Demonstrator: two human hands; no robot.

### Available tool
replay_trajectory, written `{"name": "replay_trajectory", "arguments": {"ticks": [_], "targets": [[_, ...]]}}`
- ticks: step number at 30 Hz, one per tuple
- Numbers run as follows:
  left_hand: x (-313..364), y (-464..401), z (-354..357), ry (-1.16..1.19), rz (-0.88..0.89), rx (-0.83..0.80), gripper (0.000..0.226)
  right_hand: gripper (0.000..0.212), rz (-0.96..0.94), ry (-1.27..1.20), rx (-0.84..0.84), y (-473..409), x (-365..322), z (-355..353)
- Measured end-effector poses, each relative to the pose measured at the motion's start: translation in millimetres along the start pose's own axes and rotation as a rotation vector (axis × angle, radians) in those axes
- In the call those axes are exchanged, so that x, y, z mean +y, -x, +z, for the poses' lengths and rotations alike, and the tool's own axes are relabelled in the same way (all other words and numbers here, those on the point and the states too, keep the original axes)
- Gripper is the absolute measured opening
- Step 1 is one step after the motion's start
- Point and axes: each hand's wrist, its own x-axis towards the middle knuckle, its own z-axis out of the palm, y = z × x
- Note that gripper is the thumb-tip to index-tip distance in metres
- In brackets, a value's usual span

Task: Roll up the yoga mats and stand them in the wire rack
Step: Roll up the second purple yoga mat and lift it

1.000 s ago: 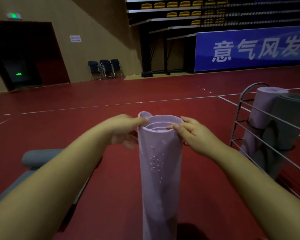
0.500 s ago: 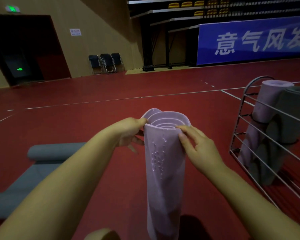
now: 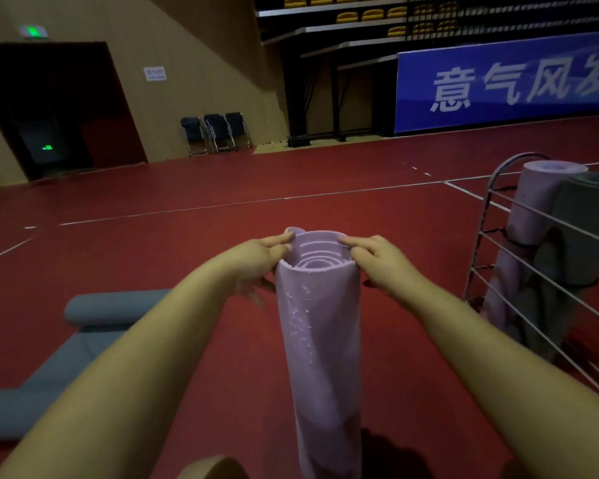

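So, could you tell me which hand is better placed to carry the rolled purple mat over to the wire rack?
Probably the right hand: it pinches the purple mat rim on the side where the wire rack stands.

Red sports floor (image 3: 222, 188), white court lines across it. Grey mat (image 3: 66, 354) flat on floor at left, far end partly rolled. Wire rack (image 3: 491, 216) on floor at right, lilac roll (image 3: 536, 209) and grey roll (image 3: 581, 229) upright inside, touching. Three folding chairs (image 3: 217, 133) on floor by far wall. Lilac mat (image 3: 320, 340) upright mid-frame; bottom end out of view, floor contact unclear.
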Motion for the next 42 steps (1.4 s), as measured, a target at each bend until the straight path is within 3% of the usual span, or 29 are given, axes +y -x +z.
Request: {"name": "replay_trajectory", "arguments": {"ticks": [2,6,11,13,16,19,22,26,27,30,33,37,40,42], "targets": [[-7.8,-4.6,5.1,-0.023,-0.068,-0.015,0.046,0.034,0.0,0.067,-0.041,1.9,10.8,6.6],[-35.4,-9.9,18.2,0.076,-0.059,-0.095,0.059,0.032,0.068,-0.093,0.0,23.4,33.2,15.8],[-10.3,-12.5,13.2,-0.245,0.015,0.161,0.061,0.043,-0.005,0.14,-0.115,14.3,21.5,-13.9],[-4.6,-12.9,12.8,-0.273,-0.099,0.107,0.059,0.049,-0.048,0.227,-0.175,10.1,12.7,-15.3],[-8.0,-12.1,16.5,-0.277,-0.274,-0.058,0.071,0.042,-0.02,0.188,-0.307,12.3,-1.7,-6.8],[-8.1,-13.8,16.6,-0.338,-0.299,-0.105,0.075,0.029,0.013,0.207,-0.265,16.2,-6.4,-5.0],[2.5,-15.7,13.7,-0.515,-0.155,-0.016,0.06,0.028,0.013,0.186,-0.083,18.2,1.6,-5.1],[16.1,-25.7,24.0,-0.691,-0.013,-0.008,0.045,0.089,0.225,0.218,-0.1,8.4,2.1,-5.5],[20.0,-28.6,29.4,-0.727,-0.003,-0.005,0.043,0.09,0.27,0.243,-0.139,4.6,-0.4,-7.1],[33.1,-36.1,49.6,-0.824,0.101,0.088,0.044,0.048,0.25,0.371,-0.142,-2.1,2.0,-21.0],[42.9,-38.6,76.6,-0.824,0.227,0.257,0.046,0.031,0.139,0.297,0.033,6.1,25.3,-46.6],[58.8,-46.3,132.2,-0.933,0.488,0.465,0.041,0.037,-0.02,0.118,0.286,22.8,79.0,-76.7],[49.6,-80.3,197.7,-1.021,0.689,0.488,0.042,0.048,0.069,-0.057,0.453,38.4,158.4,-77.1],[28.3,-107.7,252.4,-1.135,0.815,0.399,0.042,0.053,0.176,-0.154,0.472,60.8,227.9,-64.0]]}}
